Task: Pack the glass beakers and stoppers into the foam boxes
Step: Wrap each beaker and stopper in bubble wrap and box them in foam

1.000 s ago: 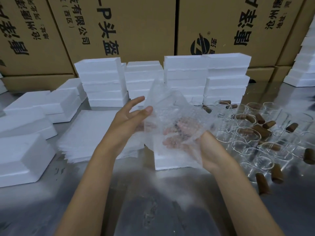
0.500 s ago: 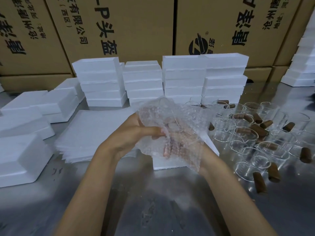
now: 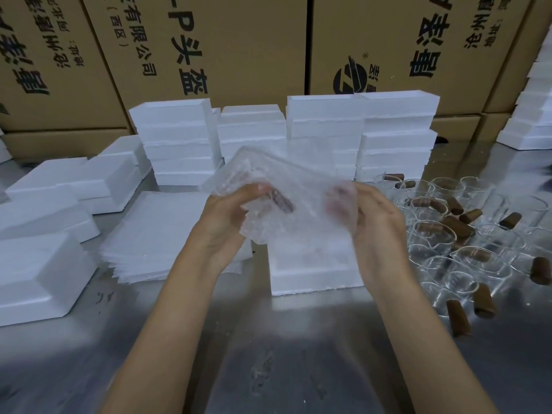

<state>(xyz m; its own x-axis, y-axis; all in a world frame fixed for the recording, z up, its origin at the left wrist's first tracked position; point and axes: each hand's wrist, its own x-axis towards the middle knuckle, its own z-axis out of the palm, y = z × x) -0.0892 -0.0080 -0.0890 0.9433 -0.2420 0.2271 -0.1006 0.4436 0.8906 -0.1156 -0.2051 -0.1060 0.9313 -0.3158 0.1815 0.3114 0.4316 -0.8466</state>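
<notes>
cartons [image 3: 239, 46]: brown, printed, lined up behind everything.
worktop [image 3: 268, 369]: shiny metal, carries the lot.
foam stacks [image 3: 361, 135]: white boxes piled at the back centre; more loose ones far left and at the right edge.
foam box [image 3: 313, 279]: single one on the worktop right under my hands, top hidden by the wrap.
sheet pile [image 3: 161, 234]: thin white sheets, flat, left of that box.
beakers [image 3: 433, 234]: clear glass, crowded together on the worktop right of the box.
stoppers [image 3: 485, 300]: brown, scattered among and inside the beakers, a few lying at the near edge.
bubble wrap [image 3: 298, 210]: clear, bunched, held up between both hands above the foam box; something dark shows through it, can't tell what.
left hand [image 3: 227, 216]: fingers curled, gripping the wrap's left side.
right hand [image 3: 376, 216]: fingers curled into the wrap's right side, gripping it.
</notes>
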